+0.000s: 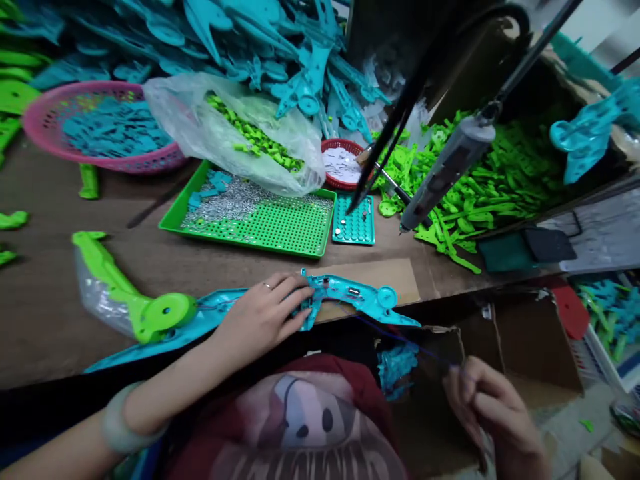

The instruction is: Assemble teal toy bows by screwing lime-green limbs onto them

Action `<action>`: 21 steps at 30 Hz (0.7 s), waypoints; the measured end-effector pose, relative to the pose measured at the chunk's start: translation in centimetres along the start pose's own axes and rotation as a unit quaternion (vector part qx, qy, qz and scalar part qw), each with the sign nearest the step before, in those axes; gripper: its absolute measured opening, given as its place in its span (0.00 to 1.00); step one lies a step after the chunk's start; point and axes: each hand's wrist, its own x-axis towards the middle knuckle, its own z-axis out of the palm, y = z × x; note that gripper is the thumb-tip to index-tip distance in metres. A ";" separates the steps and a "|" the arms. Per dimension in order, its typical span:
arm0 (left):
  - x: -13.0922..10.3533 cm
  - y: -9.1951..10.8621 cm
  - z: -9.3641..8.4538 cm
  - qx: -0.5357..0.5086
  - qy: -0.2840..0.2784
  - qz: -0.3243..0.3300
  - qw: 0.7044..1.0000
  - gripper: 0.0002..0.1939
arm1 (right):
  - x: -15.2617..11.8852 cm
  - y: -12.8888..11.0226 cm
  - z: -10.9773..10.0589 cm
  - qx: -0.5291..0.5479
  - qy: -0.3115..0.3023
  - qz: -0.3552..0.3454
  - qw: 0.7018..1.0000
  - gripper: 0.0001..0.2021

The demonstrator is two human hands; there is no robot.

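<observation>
My left hand [265, 310] lies over a long turquoise plastic shell half [345, 293], its fingers curled onto the middle of it. Small parts and thin wires show inside the shell's open right portion. At its left end a bright green plastic piece [163, 313] with a round end rests on the turquoise plastic. My right hand [487, 400], out over the table's front edge, is closed in a pinch. A thin blue wire [385, 331] runs from the shell toward those fingers; its far end is blurred.
A green perforated tray [295, 230] of small metal parts stands behind the shell, beside a small teal tray [371, 227]. A hanging electric screwdriver [447, 170] dangles at right. A pink basket [40, 127], a plastic bag [180, 107] and green part piles [495, 180] line the back. Cardboard boxes [535, 340] stand below.
</observation>
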 end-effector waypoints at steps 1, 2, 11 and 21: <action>-0.2 -0.2 -0.1 0.005 -0.001 -0.006 1.000 0.14 | -0.5 -1.0 -0.8 -0.045 0.033 0.011 0.998 0.11; -0.3 -0.1 -0.3 0.007 0.002 -0.015 1.000 0.15 | -0.7 -1.9 -1.3 -0.107 0.068 0.013 0.992 0.09; 7.1 8.5 -4.5 -0.230 0.195 -0.015 0.953 0.24 | 8.9 -8.6 4.6 0.107 0.129 -0.108 0.980 0.08; 11.0 7.4 -5.4 0.003 0.192 0.123 0.974 0.17 | 13.3 -9.2 9.2 0.232 0.015 -0.039 0.972 0.25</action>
